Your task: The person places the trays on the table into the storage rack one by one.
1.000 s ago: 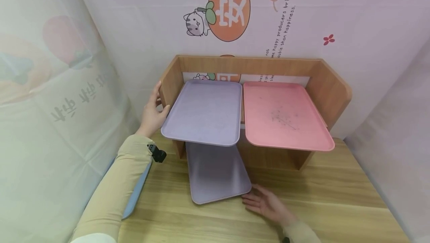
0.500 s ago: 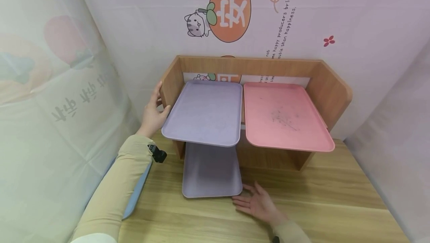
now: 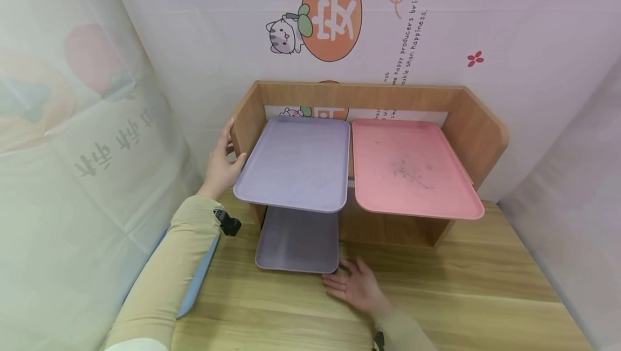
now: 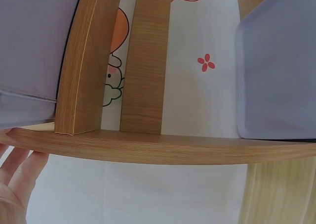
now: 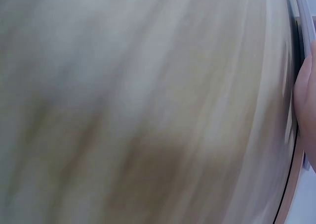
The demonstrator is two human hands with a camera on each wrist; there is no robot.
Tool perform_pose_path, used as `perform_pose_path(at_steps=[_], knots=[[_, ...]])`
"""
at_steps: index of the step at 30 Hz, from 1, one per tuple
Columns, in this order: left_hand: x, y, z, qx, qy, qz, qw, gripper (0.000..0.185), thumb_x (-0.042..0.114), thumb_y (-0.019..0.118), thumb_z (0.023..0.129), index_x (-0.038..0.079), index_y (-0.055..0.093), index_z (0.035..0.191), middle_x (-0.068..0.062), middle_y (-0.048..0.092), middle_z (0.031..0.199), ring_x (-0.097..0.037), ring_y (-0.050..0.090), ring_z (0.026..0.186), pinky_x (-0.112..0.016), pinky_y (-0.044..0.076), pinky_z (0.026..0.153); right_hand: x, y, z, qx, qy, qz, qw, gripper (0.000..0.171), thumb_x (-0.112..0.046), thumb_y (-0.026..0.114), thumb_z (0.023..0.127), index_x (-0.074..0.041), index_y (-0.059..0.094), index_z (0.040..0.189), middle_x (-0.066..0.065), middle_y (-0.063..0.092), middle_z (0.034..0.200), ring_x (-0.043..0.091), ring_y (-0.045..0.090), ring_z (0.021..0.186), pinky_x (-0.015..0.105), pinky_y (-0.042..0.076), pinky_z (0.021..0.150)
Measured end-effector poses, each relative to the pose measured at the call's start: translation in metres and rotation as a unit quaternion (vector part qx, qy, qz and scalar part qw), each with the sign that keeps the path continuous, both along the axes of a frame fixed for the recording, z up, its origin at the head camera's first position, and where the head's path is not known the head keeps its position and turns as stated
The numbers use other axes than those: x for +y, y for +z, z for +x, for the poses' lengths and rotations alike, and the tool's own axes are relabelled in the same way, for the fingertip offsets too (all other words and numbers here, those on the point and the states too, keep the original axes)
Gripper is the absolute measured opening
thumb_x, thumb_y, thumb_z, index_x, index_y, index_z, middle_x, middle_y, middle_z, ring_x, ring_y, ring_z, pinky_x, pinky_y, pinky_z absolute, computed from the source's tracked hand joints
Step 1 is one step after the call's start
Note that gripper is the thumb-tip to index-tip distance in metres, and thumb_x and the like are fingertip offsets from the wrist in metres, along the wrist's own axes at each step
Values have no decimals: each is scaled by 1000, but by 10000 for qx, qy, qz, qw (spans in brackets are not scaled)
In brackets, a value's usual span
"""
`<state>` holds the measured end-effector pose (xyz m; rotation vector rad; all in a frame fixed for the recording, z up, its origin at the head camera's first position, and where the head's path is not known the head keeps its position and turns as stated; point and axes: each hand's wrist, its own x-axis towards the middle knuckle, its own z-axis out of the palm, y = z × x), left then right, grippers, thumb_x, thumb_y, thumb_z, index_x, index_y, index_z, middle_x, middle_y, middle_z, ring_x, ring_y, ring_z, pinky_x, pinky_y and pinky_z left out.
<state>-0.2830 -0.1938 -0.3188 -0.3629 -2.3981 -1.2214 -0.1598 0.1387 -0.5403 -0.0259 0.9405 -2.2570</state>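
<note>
The left hand (image 3: 220, 165) is raised at the end of an outstretched arm in a beige sleeve, fingers straight and pointing up, thumb spread to the side. The right hand (image 3: 356, 286) lies low and flat, palm down, fingers spread forward.

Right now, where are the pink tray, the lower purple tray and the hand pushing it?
pink tray (image 3: 412, 165), head view, middle of its flat top.
lower purple tray (image 3: 297, 240), head view, its visible front part.
right hand (image 3: 356, 286), head view, back of the hand.

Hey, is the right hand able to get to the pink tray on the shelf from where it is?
Probably yes. The right hand lies flat on the table by the lower purple tray, and the pink tray sits uncovered above, with nothing between.
</note>
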Motion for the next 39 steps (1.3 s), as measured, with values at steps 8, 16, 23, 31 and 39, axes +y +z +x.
perform_pose_path(at_steps=[8,16,23,31,39], knots=[[1,1,0,-80,10,10,10000,79,2,56,92,31,12,151,-27,45,136,-46,50,119,-56,51,88,-11,-1,-6,-193,-306,2,9993,66,-50,-1,98,-10,-25,145,46,-5,144,49,8,140,54,17,115],[2,1,0,26,-9,-8,10000,79,2,56,91,30,13,151,-27,46,134,-46,51,118,-56,51,87,-7,-3,-4,-106,-216,-76,9997,67,-51,2,99,-13,-23,148,43,-5,146,47,15,140,53,21,115],[3,0,-1,44,-70,35,10000,79,1,56,91,29,13,151,-27,46,134,-46,51,118,-56,51,87,31,-12,10,21,97,-1126,9936,51,-46,9,101,-19,9,143,38,13,148,43,25,139,52,16,116],[1,-1,-1,25,-86,59,9999,79,1,55,91,29,13,151,-28,45,135,-47,50,118,-56,51,87,108,-20,17,213,286,-2116,9767,50,-43,10,101,-20,24,143,23,45,136,37,38,132,51,9,117],[0,-2,-1,47,-79,37,10000,79,1,56,90,28,13,151,-28,45,135,-47,51,118,-56,51,86,198,22,12,589,5,-2939,9540,64,-34,1,101,-4,51,129,24,45,134,37,41,130,48,18,117]])
